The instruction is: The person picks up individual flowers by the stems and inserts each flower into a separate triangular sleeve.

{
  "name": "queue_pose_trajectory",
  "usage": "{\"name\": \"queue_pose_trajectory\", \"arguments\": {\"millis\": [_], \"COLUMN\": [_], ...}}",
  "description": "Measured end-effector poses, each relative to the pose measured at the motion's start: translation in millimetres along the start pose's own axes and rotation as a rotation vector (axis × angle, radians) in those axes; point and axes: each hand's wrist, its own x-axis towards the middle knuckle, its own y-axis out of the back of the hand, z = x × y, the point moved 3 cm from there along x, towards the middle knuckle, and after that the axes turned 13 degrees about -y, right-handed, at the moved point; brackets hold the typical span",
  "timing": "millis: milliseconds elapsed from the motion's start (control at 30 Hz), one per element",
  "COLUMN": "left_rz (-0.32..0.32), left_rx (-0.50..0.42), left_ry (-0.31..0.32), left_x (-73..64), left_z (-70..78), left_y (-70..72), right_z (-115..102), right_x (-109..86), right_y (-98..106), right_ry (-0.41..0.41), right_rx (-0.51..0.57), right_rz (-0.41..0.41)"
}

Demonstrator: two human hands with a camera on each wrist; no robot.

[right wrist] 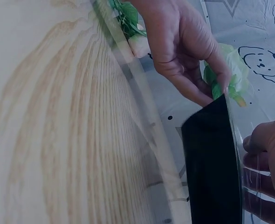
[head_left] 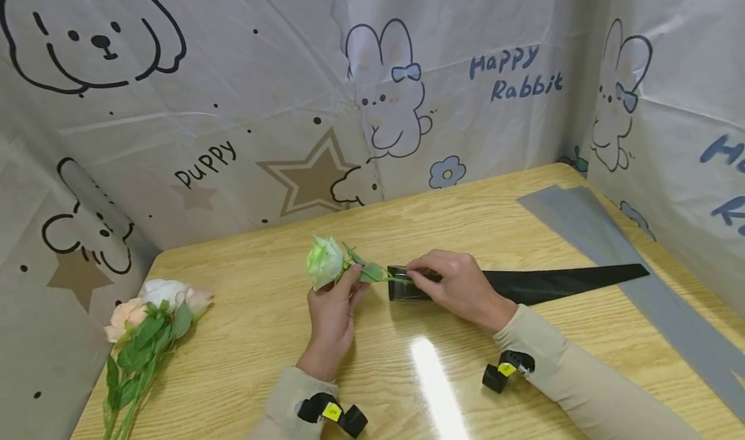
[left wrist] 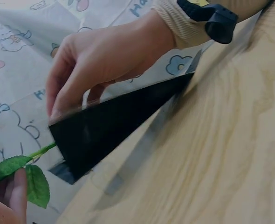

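My left hand (head_left: 333,314) pinches a pale green-white rose (head_left: 324,262) just below its bloom, among the leaves (head_left: 372,272). The rose's stem (left wrist: 45,150) runs right, into the wide mouth of a long tapered flower sleeve (head_left: 547,285), black with a clear side. With thumb and fingers my right hand (head_left: 460,286) pinches the sleeve near that mouth. In the right wrist view the black side of the sleeve (right wrist: 213,163) stands between the two hands, its clear film by the right fingers (right wrist: 261,161). The lower stem is hidden behind the sleeve and right hand.
A bunch of peach and white roses (head_left: 142,330) lies at the table's left side. Flat grey translucent sleeves (head_left: 658,310) are stacked along the right edge, under the black sleeve's tip. Printed cloth (head_left: 233,71) hangs round the wooden table (head_left: 244,362).
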Motion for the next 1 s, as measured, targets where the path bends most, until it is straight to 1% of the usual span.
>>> {"name": "queue_pose_trajectory", "arguments": {"millis": [233,533,700,833,900,1000], "left_rz": [-0.041,-0.110,-0.146,-0.181,-0.202,-0.233], "left_rx": [0.020,0.101,0.156,0.244,0.298,0.385], "left_ry": [0.029,0.054,0.064,0.042,0.013,-0.051], "left_x": [-5.7,-9.3,-12.4,-15.0,-16.2,-17.5], "left_z": [-8.0,-19.2,-21.5,-21.2,-19.9,-16.3], "left_y": [-7.8,-11.0,-13.6,-14.3,-14.1,-13.9], "right_z": [-1.1,-4.1,-6.6,-11.5,-14.0,-16.4], "right_x": [0.6,0.1,0.3,0.2,0.3,0.5], "right_y": [0.3,0.7,2.0,4.2,4.9,5.0], "right_ry": [0.006,0.019,0.026,0.040,0.049,0.062], "right_rx": [-0.019,-0.011,0.003,0.014,0.018,0.017], "right_rz": [0.002,0.007,0.017,0.016,0.013,0.015]}}
